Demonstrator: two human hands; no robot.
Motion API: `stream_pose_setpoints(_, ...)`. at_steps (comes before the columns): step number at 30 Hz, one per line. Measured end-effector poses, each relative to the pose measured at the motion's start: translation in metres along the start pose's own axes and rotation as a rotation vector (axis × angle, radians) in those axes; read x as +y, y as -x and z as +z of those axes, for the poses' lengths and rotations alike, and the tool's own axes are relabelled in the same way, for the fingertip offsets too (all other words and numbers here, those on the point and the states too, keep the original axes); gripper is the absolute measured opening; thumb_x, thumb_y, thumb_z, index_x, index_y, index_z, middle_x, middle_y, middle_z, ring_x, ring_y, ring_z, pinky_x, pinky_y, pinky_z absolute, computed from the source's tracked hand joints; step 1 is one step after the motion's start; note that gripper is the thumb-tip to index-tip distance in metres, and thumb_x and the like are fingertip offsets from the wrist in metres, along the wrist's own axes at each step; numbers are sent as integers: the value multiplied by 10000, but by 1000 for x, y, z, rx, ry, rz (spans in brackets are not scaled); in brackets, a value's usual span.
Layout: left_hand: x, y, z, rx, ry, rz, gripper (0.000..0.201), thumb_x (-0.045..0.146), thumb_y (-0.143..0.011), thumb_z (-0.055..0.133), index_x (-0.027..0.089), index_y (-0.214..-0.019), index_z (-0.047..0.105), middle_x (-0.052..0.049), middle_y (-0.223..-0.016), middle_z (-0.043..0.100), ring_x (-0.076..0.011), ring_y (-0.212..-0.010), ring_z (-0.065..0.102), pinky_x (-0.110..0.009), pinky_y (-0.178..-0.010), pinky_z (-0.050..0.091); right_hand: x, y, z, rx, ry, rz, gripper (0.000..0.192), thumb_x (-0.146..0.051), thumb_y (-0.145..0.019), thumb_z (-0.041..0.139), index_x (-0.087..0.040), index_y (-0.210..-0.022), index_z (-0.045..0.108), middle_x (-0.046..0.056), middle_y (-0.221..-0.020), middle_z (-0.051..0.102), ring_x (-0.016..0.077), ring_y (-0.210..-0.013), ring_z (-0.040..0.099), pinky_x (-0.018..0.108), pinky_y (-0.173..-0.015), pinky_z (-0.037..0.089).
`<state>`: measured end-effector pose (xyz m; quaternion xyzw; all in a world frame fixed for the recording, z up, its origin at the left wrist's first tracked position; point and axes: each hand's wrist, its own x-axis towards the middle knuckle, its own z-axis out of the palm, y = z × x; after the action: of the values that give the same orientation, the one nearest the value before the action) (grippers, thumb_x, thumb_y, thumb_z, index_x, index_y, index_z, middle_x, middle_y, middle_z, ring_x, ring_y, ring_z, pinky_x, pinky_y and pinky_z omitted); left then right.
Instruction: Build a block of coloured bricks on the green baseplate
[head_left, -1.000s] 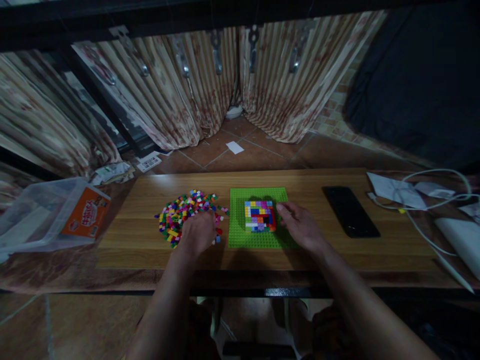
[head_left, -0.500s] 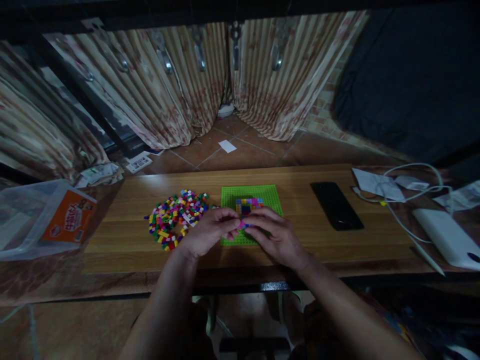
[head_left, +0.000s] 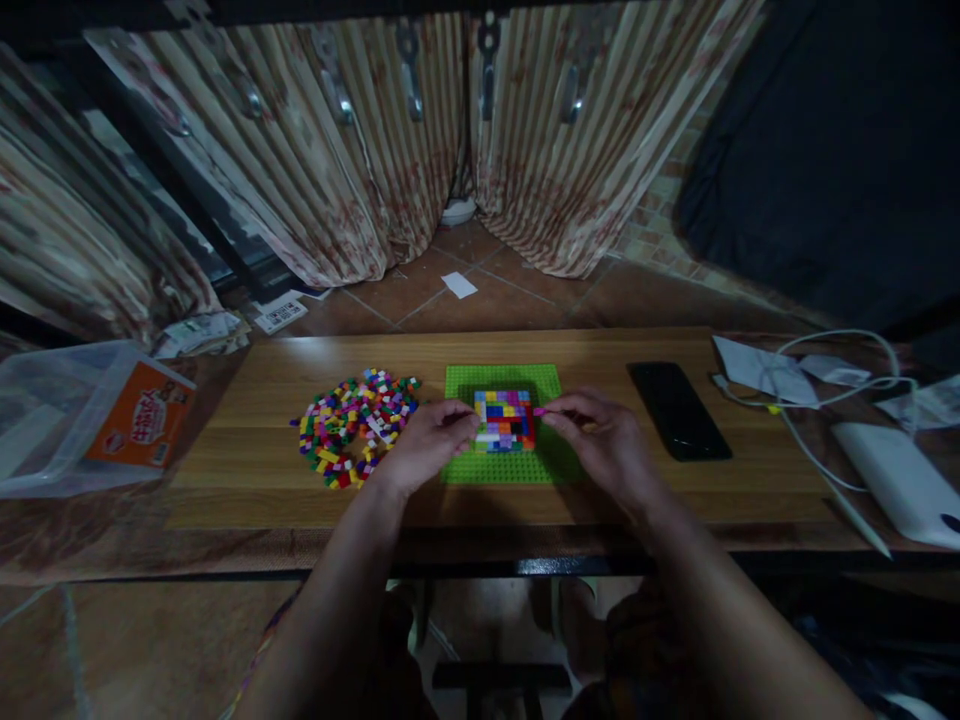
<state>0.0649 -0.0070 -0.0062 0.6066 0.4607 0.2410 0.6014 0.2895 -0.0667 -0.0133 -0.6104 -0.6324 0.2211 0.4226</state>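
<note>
Nearest you, both hands rest on the wooden table's middle, on either side of the brick block (head_left: pixel 503 420) that sits on the green baseplate (head_left: pixel 501 465). Your left hand (head_left: pixel 424 443) has its fingers curled against the block's left edge; whether they pinch anything, I cannot tell. Your right hand (head_left: pixel 604 440) pinches a small pink brick (head_left: pixel 539 411) at the block's right edge. Left of the baseplate lies the loose brick pile (head_left: pixel 352 425). Toward the right end lies a black phone (head_left: pixel 679 410)
</note>
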Motion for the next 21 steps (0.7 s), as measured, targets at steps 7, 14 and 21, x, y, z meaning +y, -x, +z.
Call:
stream_pose_setpoints(7,-6,-4,-1,71,-231,52,268,404,-790,576,161,-835,681,0,-705,624,-119,-636,529,-212,-582,405,-2,7,9,-166,58,-116,133,-341,-874,615,-261,-879,721,43,-962,634,192,-896,608,367,-841,479)
stream_pose_setpoints(14,-6,-3,-1,84,-277,70,279,401,-792,567,154,-845,685,-1,-701,629,-119,-615,519,-215,-575,395,-1,8,15,-181,96,-141,126,-306,-883,603,-251,-874,716,51,-970,621,199,-908,598,373,-842,483)
stream_pose_setpoints(21,-1,-1,-1,66,-291,62,265,393,-796,562,158,-829,681,0,-688,628,-122,-612,518,-216,-572,390,-1,7,20,-163,110,-142,106,-266,-866,608,-242,-831,705,54,-937,620,203,-876,597,371,-819,483)
